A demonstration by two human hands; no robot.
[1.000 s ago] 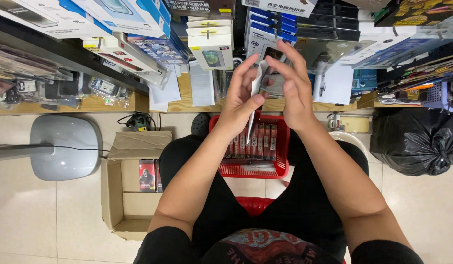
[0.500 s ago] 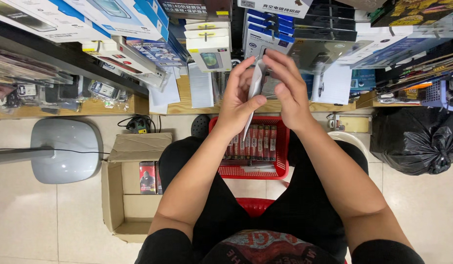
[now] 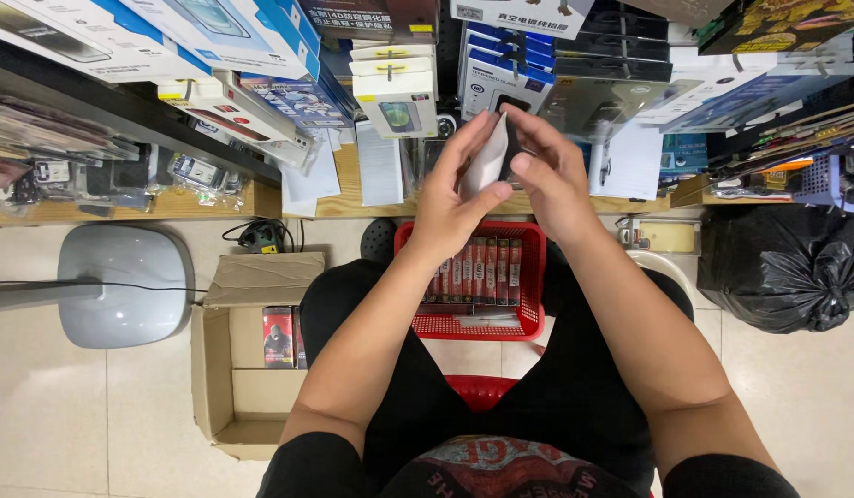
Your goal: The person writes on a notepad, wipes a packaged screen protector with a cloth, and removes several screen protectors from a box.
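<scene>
Both hands up over the red basket — left hand and right hand pinching a thin white sleeve, probably a phone-film pack — I'd keep the pinch light at the edges.

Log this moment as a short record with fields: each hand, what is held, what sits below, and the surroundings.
left hand: left hand raised, fingers and thumb pinching a thin white packet
right hand: right hand on the same packet from the other side, fingers curled over its top
below the hands: red basket on the lap, a row of red packs standing inside
left of the knees: open cardboard box on the tiled floor, one red and black pack in it
far right: black bin bag
behind: shelves of boxed goods
</scene>
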